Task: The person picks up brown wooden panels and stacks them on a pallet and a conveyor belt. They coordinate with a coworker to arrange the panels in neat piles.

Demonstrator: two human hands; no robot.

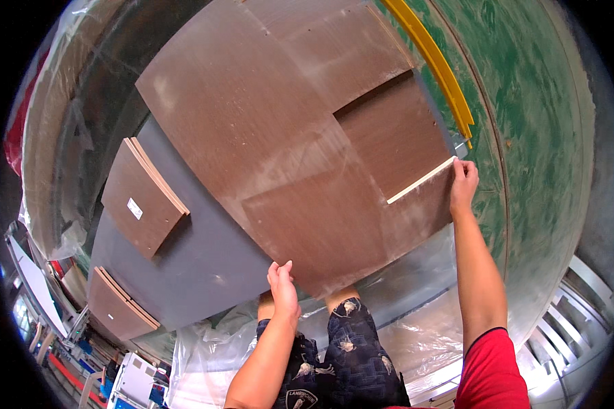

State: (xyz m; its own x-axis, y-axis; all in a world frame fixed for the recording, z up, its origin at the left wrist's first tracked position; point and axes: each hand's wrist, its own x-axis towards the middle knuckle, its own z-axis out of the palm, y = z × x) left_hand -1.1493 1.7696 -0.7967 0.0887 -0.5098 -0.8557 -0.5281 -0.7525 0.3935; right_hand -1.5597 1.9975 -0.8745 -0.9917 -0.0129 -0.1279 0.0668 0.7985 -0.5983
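Flat brown wood-grain panels (239, 116) lie spread in a layer before me. At the right, my right hand (463, 183) has its thumb and fingers closed on the outer corner of a smaller brown panel (423, 211). A pale, unfinished edge runs along that panel's far side. Just beyond it is a lower, darker brown surface (399, 136), set down between neighbouring panels. My left hand (284, 288) is by the near edge of the layer, fingers partly stretched and apart, with nothing seen in it.
A grey board (184, 273) carries two small stacks of brown pieces, one labelled (143, 201) and one nearer (119, 307). Along the right runs a yellow rail (436, 54) beside a dusty green floor (539, 136). Clear plastic sheeting (211, 361) hangs near my legs.
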